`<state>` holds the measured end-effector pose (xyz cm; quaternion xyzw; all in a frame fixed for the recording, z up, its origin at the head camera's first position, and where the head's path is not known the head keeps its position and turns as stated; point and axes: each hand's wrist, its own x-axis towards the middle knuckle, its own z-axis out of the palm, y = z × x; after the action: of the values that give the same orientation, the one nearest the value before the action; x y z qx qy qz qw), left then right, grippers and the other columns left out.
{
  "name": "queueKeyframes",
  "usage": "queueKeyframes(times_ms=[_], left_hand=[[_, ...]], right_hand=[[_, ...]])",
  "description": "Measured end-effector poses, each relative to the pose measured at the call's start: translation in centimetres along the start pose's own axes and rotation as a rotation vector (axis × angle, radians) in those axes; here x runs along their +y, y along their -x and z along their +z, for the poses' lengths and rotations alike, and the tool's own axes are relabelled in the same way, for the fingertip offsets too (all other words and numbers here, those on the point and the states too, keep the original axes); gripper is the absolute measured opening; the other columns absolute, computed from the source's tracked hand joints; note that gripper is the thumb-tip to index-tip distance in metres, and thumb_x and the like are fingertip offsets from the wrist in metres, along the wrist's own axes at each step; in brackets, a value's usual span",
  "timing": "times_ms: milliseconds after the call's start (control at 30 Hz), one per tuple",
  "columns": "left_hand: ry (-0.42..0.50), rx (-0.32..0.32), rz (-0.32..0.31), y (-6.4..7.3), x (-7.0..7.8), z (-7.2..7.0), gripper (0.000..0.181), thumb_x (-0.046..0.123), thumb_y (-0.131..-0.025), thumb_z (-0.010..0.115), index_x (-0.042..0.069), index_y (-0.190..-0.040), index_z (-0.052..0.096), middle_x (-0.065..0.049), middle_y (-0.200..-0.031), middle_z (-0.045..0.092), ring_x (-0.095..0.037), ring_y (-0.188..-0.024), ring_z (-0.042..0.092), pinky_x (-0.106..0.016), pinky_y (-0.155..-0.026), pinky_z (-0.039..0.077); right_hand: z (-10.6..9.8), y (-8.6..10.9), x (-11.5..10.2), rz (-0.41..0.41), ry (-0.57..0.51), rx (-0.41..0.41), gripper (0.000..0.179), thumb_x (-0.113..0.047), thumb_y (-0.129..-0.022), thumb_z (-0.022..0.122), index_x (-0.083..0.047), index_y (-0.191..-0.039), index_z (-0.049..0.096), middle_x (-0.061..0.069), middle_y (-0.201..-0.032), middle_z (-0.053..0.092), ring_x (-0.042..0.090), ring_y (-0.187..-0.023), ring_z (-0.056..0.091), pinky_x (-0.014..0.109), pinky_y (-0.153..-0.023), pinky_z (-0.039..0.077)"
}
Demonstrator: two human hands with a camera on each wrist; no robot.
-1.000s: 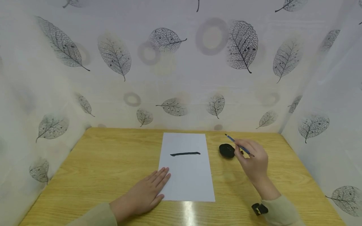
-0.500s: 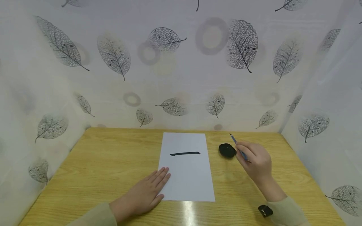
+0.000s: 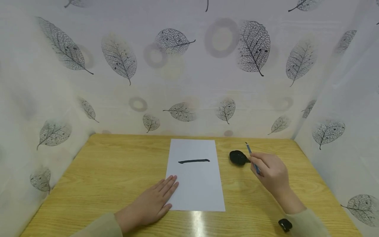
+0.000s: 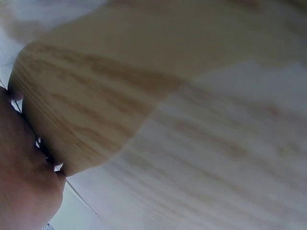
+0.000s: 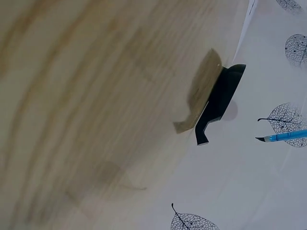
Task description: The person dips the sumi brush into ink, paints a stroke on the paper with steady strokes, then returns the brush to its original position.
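Note:
A sheet of white paper (image 3: pixel 193 191) lies on the table, with one thick black horizontal stroke (image 3: pixel 193 161) across its upper half. My left hand (image 3: pixel 152 202) rests flat with its fingertips on the paper's left edge. Off to the right, my right hand (image 3: pixel 272 171) pinches a thin blue brush (image 3: pixel 249 149), its dark tip pointing up and away from me. The tip is clear of the table in the right wrist view, where the brush (image 5: pixel 285 136) shows without the hand. Beside those fingers sits a black ink dish (image 3: pixel 238 158) with a short handle, partly hidden by the hand.
The wooden table (image 3: pixel 118 164) ends at a pale curtain (image 3: pixel 183 82) printed with leaves, which closes in the back and both sides. A small black device (image 3: pixel 285 225) is strapped at the right sleeve.
My right hand has shifted right and slightly toward me. The brush has swung from slanting left to more nearly pointing straight away. The left hand and paper have stayed put.

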<state>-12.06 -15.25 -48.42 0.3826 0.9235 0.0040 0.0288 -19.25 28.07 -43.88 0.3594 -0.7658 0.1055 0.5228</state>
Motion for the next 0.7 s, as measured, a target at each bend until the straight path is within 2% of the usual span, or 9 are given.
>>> queueKeyframes(times_ms=[300, 433, 700], left_hand=[[-0.042, 0.037, 0.021, 0.0, -0.2, 0.2, 0.064, 0.041, -0.114, 0.039, 0.003, -0.165, 0.034, -0.017, -0.175, 0.028, -0.031, -0.162, 0.032, -0.045, -0.129, 0.038], [-0.046, 0.032, 0.020, -0.1, -0.3, 0.2, 0.064, 0.041, -0.114, 0.039, 0.003, -0.166, 0.033, -0.017, -0.175, 0.028, -0.031, -0.162, 0.031, -0.045, -0.130, 0.037], [-0.035, 0.004, 0.009, -0.1, -0.2, -0.2, 0.065, 0.042, -0.114, 0.037, 0.004, -0.166, 0.032, -0.016, -0.176, 0.026, -0.031, -0.163, 0.029, -0.045, -0.130, 0.036]], right_hand=[[-0.3, 0.3, 0.2, -0.031, 0.005, 0.016, 0.033, -0.012, -0.104, 0.055, 0.001, -0.087, 0.080, 0.016, -0.085, 0.079, 0.035, -0.065, 0.072, 0.048, -0.056, 0.059], [-0.3, 0.4, 0.4, -0.058, 0.011, 0.008, 0.032, -0.010, -0.103, 0.054, 0.000, -0.085, 0.078, 0.015, -0.086, 0.079, 0.034, -0.064, 0.071, 0.047, -0.054, 0.059], [-0.6, 1.0, 1.0, -0.172, 0.004, -0.074, 0.040, -0.009, -0.112, 0.049, -0.001, -0.087, 0.079, 0.015, -0.088, 0.079, 0.031, -0.066, 0.072, 0.045, -0.057, 0.061]])
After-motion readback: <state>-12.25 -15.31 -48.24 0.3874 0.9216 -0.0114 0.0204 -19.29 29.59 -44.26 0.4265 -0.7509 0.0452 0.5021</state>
